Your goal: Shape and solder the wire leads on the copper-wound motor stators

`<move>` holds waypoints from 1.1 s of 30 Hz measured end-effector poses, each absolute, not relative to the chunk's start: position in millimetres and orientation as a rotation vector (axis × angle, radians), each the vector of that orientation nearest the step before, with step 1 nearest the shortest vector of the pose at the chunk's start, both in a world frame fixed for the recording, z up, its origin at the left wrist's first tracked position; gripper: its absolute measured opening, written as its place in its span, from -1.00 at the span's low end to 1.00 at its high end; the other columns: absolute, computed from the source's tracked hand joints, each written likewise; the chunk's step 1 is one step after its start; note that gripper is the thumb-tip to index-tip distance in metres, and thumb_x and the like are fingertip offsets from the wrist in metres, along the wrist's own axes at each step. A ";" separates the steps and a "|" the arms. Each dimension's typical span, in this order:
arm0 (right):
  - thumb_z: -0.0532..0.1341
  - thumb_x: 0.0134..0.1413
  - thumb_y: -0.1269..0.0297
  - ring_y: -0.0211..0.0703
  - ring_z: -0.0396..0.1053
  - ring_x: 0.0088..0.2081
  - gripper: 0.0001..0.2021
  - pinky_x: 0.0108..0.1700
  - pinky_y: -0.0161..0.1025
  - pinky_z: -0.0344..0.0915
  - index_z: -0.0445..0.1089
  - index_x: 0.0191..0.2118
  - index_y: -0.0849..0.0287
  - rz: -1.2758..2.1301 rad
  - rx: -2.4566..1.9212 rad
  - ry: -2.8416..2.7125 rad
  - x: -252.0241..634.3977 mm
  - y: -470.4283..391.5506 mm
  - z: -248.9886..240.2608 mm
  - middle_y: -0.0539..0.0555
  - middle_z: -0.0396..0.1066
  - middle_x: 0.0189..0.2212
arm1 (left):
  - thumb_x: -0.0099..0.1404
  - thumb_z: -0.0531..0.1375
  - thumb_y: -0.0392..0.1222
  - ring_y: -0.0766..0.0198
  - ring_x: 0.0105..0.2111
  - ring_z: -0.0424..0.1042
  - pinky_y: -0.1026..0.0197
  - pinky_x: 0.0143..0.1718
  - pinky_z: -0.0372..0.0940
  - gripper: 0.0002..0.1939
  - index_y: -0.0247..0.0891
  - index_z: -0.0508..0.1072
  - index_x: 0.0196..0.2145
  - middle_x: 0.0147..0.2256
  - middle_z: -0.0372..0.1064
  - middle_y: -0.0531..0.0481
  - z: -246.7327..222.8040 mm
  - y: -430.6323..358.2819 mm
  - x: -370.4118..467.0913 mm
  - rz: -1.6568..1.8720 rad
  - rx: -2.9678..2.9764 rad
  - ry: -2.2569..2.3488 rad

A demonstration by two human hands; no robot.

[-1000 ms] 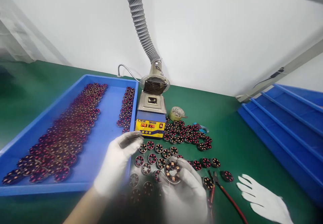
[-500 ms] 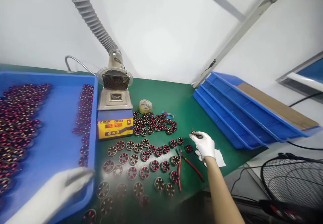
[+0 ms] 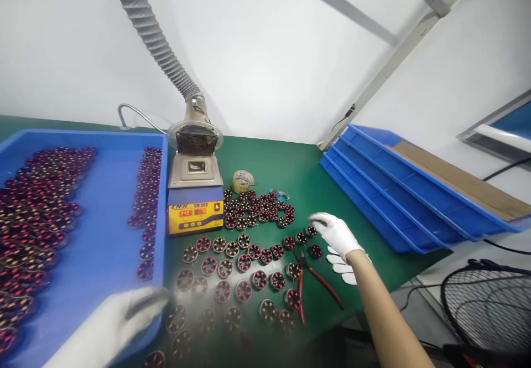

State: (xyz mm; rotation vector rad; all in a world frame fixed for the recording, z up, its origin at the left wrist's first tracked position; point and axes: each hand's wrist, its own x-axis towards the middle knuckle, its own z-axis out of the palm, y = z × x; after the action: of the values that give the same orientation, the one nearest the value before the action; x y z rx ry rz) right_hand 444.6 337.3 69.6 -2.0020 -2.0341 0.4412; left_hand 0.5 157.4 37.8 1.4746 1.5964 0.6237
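My gloved left hand (image 3: 128, 321) hovers over the near right corner of the blue tray (image 3: 103, 235), blurred, with dark fingertips; whether it holds anything is unclear. My gloved right hand (image 3: 335, 233) is above the green table, fingers apart and nothing seen between them. Just below its fingertips a round wound part (image 3: 311, 231) rests on the table, at the right end of a row. Another round part (image 3: 316, 251) lies slightly nearer. Several more such parts, with red or tan windings, stand in loose rows. Red-handled cutters (image 3: 321, 285) lie open nearby.
A yellow-fronted soldering unit (image 3: 196, 217) with a fume duct (image 3: 155, 33) stands beside the tray. Behind the parts is a small round tin (image 3: 243, 181). Stacked blue trays (image 3: 398, 191) lean at the right, a white glove (image 3: 343, 265) lies under my right wrist, and a mesh fan (image 3: 489, 307) is at the lower right.
The round part that my right hand held now stands on the table, and the fingers have opened above it. The view has shifted slightly. The readout digits on the yellow unit differ.
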 end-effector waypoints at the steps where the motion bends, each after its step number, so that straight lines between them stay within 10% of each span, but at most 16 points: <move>1: 0.06 0.05 0.31 -0.17 0.31 -0.05 -0.75 0.04 -0.33 0.13 0.46 -0.22 0.13 0.430 -1.971 -2.102 429.7 340.3 69.9 0.02 0.42 -0.12 | 0.17 0.14 0.09 0.04 -0.20 0.47 0.18 -0.12 0.31 -0.69 -0.05 0.55 -0.24 -0.23 0.52 0.02 37.5 157.5 -0.7 0.577 1.518 1.566; 14: 0.25 -0.18 0.20 0.33 0.30 -0.09 -0.61 -0.17 0.02 0.24 0.45 -0.24 0.43 -0.010 -2.488 -2.401 339.9 382.7 50.1 0.42 0.33 -0.13 | 0.28 0.05 -0.18 0.23 -0.27 0.46 0.32 -0.24 0.23 -0.76 -0.11 0.52 -0.25 -0.25 0.52 0.09 72.8 152.6 9.6 0.675 1.634 1.532; 22: 0.31 -0.36 0.15 0.34 0.32 -0.09 -0.59 -0.19 0.02 0.25 0.47 -0.31 0.33 0.052 -2.527 -2.397 344.5 402.0 36.2 0.40 0.36 -0.13 | 0.27 0.06 -0.14 0.17 -0.26 0.44 0.26 -0.25 0.21 -0.77 -0.08 0.51 -0.22 -0.25 0.51 0.07 69.5 148.6 7.1 0.684 1.643 1.569; 28: 0.27 -0.32 0.12 0.15 0.43 -0.36 -0.76 -0.26 -0.05 0.29 0.34 -0.73 0.16 0.512 -2.372 -2.321 363.9 405.7 39.0 0.18 0.43 -0.56 | 0.26 0.07 -0.15 0.18 -0.30 0.45 0.27 -0.30 0.24 -0.77 -0.09 0.51 -0.22 -0.25 0.52 0.04 67.9 148.3 7.4 0.705 1.647 1.587; 33: 0.18 -0.18 -0.04 -0.03 0.42 -0.17 -0.65 -0.12 -0.24 0.33 0.46 -0.39 0.13 0.933 -2.010 -1.930 380.7 381.0 66.2 0.11 0.49 -0.30 | 0.26 0.06 -0.12 0.23 -0.34 0.45 0.33 -0.42 0.23 -0.76 -0.10 0.51 -0.23 -0.23 0.51 0.03 69.4 148.1 9.7 0.724 1.651 1.593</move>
State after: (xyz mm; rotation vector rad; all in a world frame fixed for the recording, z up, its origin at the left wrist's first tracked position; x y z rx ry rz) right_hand 380.7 381.0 66.2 -2.0099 -1.9298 0.9332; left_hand 9.7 148.1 69.4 1.6513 1.5934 0.7235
